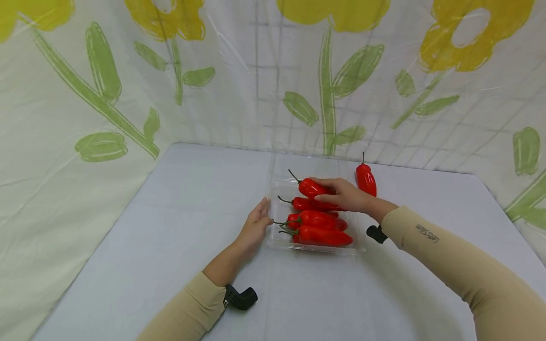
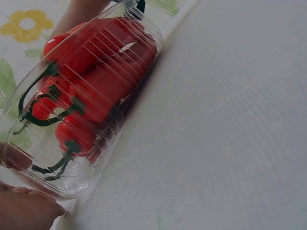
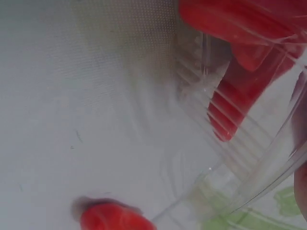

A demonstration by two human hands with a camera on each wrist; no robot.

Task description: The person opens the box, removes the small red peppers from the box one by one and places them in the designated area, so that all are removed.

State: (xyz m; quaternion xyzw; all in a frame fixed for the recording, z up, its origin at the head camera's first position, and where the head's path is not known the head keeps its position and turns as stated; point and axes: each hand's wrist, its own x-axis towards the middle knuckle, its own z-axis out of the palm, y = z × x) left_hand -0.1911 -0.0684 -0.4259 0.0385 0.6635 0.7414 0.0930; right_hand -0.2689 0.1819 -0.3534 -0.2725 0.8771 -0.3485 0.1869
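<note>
A clear plastic box point(image 1: 277, 241) holds several red peppers point(image 1: 324, 235) with green stems, lying side by side. My left hand point(image 1: 252, 230) grips the box's left side, its thumb by the rim; in the left wrist view the hand point(image 2: 26, 208) shows at the box's lower corner. Over the far part of the box, my right hand point(image 1: 347, 194) holds a red pepper point(image 1: 310, 188) from above, fingers and thumb on either side. Another pepper point(image 1: 301, 203) lies just beneath it. The right wrist view shows only a sliver of the right hand point(image 3: 301, 191) at its edge.
One more red pepper point(image 1: 366, 179) lies on the white table point(image 1: 204, 189) beyond the right wrist. The box's transparent lid point(image 1: 307, 161) lies folded back behind it. A white curtain point(image 1: 239, 94) with printed flowers hangs along the table's back edge.
</note>
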